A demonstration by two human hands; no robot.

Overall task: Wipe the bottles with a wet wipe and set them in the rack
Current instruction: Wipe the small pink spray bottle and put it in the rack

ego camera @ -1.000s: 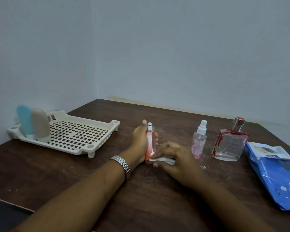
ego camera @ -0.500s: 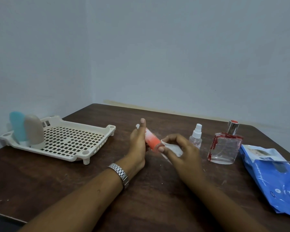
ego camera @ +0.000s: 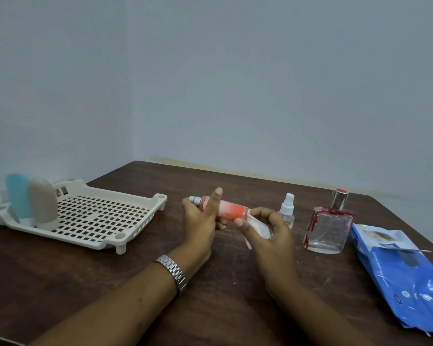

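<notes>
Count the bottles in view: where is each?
5. A blue bottle and a beige bottle stand in the rack, left end; the left hand holds a pink-orange spray bottle; a clear spray bottle and a square perfume bottle stand on the table. None looks hidden.

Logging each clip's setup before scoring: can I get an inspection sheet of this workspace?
Surface: dark wooden table, scuffed, with pale specks.
Job's things: pink bottle held level above the table; wet wipe at its base end; spray bottle and perfume bottle standing on the table; rack holds blue bottle and beige bottle upright.
Clutter: wipes pack, flap lifted, at the right.
Grippers: left hand grips the pink bottle; right hand pinches the wet wipe.
Cables: nothing seen.
Surroundings: plain pale wall, corner at the left.
</notes>
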